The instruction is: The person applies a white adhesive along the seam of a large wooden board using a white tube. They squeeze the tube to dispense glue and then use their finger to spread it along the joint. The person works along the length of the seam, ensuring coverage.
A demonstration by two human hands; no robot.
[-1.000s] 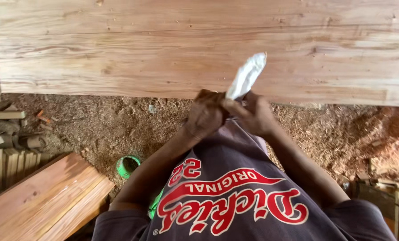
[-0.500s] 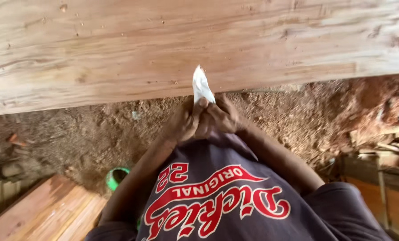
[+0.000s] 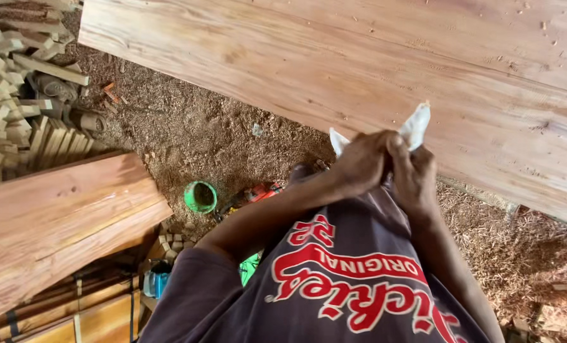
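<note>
Head view: the left hand (image 3: 360,166) and right hand (image 3: 415,179) press together, both clamped on one white folded sheet (image 3: 415,125) (two corners poke out at twelve o'clock), held over the near edge of the long wooden plank (image 3: 334,70). The thin sheet could tear if the hands pull unevenly. Counted: two planks, the second slab (image 3: 55,222) at nine o'clock, one green cup (image 3: 200,197) on sawdust.

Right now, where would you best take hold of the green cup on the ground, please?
Grip the green cup by its rim, coming from above: it stands open side up on the sawdust, with the plank close on its left, so the top is likely the freest approach.
</note>
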